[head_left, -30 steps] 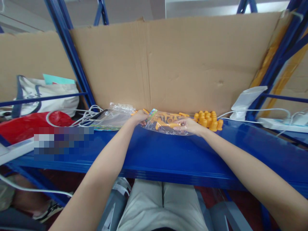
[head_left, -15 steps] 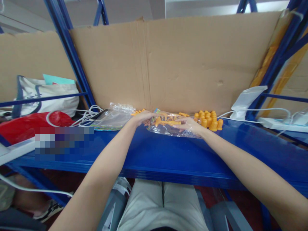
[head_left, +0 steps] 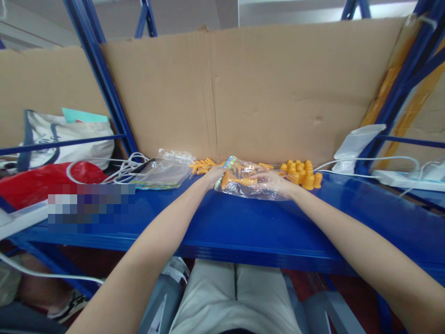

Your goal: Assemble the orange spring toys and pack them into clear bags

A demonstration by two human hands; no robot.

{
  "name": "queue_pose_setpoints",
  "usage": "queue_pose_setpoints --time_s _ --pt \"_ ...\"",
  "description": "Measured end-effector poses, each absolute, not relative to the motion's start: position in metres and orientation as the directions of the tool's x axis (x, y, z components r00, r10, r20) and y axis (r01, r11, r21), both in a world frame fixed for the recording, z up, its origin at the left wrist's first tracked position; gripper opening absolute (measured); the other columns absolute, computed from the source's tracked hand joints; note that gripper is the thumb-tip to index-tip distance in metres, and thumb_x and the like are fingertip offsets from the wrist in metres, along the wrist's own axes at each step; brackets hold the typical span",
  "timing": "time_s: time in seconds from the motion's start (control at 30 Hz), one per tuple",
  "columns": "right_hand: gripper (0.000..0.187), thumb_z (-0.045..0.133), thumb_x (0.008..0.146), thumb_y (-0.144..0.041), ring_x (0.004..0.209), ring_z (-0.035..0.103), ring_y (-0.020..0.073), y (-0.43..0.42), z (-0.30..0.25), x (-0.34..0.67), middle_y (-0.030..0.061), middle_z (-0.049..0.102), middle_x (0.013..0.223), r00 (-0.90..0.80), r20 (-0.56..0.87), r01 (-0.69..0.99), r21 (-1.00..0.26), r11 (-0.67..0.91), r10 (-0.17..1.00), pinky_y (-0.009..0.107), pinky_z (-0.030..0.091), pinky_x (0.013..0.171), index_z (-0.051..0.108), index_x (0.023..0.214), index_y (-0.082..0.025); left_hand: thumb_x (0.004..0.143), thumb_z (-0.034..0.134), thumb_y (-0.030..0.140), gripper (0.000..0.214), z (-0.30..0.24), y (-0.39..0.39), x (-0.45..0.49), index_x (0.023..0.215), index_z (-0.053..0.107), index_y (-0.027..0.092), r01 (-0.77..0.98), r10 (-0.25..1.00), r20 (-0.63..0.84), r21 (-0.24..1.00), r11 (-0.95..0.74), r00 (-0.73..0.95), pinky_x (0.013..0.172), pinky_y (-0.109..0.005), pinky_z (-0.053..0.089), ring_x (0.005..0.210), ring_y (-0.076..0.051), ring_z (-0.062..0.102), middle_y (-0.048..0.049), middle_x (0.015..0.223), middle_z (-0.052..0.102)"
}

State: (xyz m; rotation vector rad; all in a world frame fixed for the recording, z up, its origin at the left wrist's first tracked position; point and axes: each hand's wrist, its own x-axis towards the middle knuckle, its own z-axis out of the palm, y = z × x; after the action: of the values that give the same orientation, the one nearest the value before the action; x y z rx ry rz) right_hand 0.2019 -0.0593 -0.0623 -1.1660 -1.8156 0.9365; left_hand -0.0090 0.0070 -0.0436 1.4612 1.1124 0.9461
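A clear plastic bag [head_left: 239, 189] with a colourful printed strip at its left end lies on the blue shelf, with orange plastic pieces [head_left: 243, 181] in it. My left hand [head_left: 214, 176] is closed on the bag's left edge near that strip. At the bag's right end is my right hand [head_left: 269, 181], with clear film over part of it. Its fingers close at the end of an orange piece; the film blurs the fingertips. Slim orange pieces [head_left: 203, 165] lie loose behind my left hand. Several orange cup-shaped pieces [head_left: 301, 174] stand grouped beyond my right wrist.
Flat clear bags [head_left: 163, 174] and white cables [head_left: 137, 162] lie left on the blue shelf [head_left: 243, 227]. Further left are a red bag [head_left: 83, 172] and a white tote [head_left: 79, 139]. Cardboard [head_left: 264, 93] stands behind. A power strip [head_left: 406, 180] is at right. Another person's leg shows lower left.
My left hand has moved right from the loose slim pieces to the bag's left edge. The printed strip now stands up into view. My right hand has stayed near the same spot.
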Motion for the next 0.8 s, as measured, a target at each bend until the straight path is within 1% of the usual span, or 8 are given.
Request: queue_pose_setpoints --time_s 0.1,0.23,0.33,0.4,0.47,0.53,0.67,0.8 --pt "0.037 0.074 0.067 -0.023 0.097 0.062 0.0203 -0.061 -0.062 0.203 0.0058 0.068 0.107 -0.312 0.166 0.345 -0.897 0.275 0.935 0.036 0.048 0.089 0.070 0.103 -0.020 0.085 0.047 0.004 0.023 -0.043 0.008 -0.009 0.095 0.067 0.009 0.071 0.975 -0.044 0.997 0.029 0.219 0.070 -0.026 0.054 0.072 -0.018 0.069 -0.0067 0.072 0.072" --pt "0.038 0.073 0.067 -0.023 0.097 0.062 0.0213 -0.064 -0.060 0.203 0.0063 0.068 0.106 -0.374 0.149 0.299 -0.915 0.271 0.916 0.036 0.049 0.088 0.069 0.104 -0.019 0.088 0.044 0.005 0.023 -0.041 0.007 -0.008 0.098 0.065 0.008 0.030 0.967 -0.108 0.994 0.104 0.233 0.067 -0.025 0.054 0.066 -0.017 0.068 -0.0047 0.066 0.070" --pt "0.036 0.072 0.069 -0.022 0.099 0.062 0.0217 -0.066 -0.059 0.201 0.0076 0.067 0.109 -0.367 0.147 0.277 -0.925 0.259 0.918 0.037 0.048 0.089 0.069 0.104 -0.019 0.094 0.040 0.013 0.025 -0.039 0.005 -0.007 0.100 0.064 0.010 0.037 0.951 -0.168 0.986 0.164 0.260 0.060 -0.024 0.054 0.057 -0.015 0.066 -0.0048 0.062 0.069" --pt "0.035 0.071 0.071 -0.022 0.100 0.061 0.0225 -0.067 -0.059 0.199 0.0088 0.067 0.111 -0.362 0.139 0.275 -0.929 0.248 0.922 0.038 0.049 0.090 0.069 0.105 -0.019 0.096 0.039 0.021 0.028 -0.037 0.004 -0.007 0.098 0.065 0.011 0.051 0.926 -0.206 0.978 0.200 0.317 0.057 -0.024 0.054 0.053 -0.015 0.065 -0.0050 0.061 0.069" --pt "0.034 0.070 0.072 -0.021 0.100 0.061 0.0233 -0.069 -0.059 0.196 0.0091 0.067 0.112 -0.352 0.139 0.283 -0.927 0.247 0.925 0.038 0.049 0.090 0.069 0.106 -0.019 0.096 0.040 0.023 0.028 -0.035 0.003 -0.008 0.095 0.066 0.012 0.061 0.900 -0.227 0.974 0.220 0.374 0.056 -0.023 0.053 0.051 -0.014 0.063 -0.0047 0.059 0.069" --pt "0.036 0.069 0.072 -0.019 0.100 0.061 0.0235 -0.069 -0.060 0.194 0.0086 0.067 0.110 -0.328 0.145 0.290 -0.925 0.246 0.933 0.036 0.050 0.090 0.069 0.107 -0.018 0.095 0.042 0.022 0.026 -0.034 0.003 -0.011 0.092 0.067 0.012 0.078 0.889 -0.239 0.971 0.227 0.391 0.057 -0.022 0.053 0.051 -0.013 0.064 -0.0043 0.058 0.068" --pt "0.034 0.069 0.070 -0.020 0.102 0.061 0.0225 -0.067 -0.063 0.191 0.0084 0.067 0.109 -0.300 0.145 0.260 -0.939 0.227 0.943 0.033 0.050 0.090 0.069 0.104 -0.016 0.089 0.053 0.019 0.018 -0.035 0.008 -0.016 0.094 0.068 0.011 0.110 0.897 -0.256 0.967 0.232 0.360 0.059 -0.024 0.055 0.055 -0.015 0.065 -0.0060 0.062 0.070" --pt "0.038 0.071 0.067 -0.021 0.102 0.062 0.0212 -0.065 -0.066 0.190 0.0076 0.067 0.112 -0.302 0.148 0.219 -0.951 0.219 0.942 0.034 0.051 0.091 0.069 0.105 -0.018 0.085 0.058 0.018 0.017 -0.038 0.012 -0.016 0.094 0.070 0.011 0.130 0.922 -0.225 0.973 0.193 0.316 0.061 -0.026 0.056 0.060 -0.017 0.067 -0.0080 0.066 0.072"
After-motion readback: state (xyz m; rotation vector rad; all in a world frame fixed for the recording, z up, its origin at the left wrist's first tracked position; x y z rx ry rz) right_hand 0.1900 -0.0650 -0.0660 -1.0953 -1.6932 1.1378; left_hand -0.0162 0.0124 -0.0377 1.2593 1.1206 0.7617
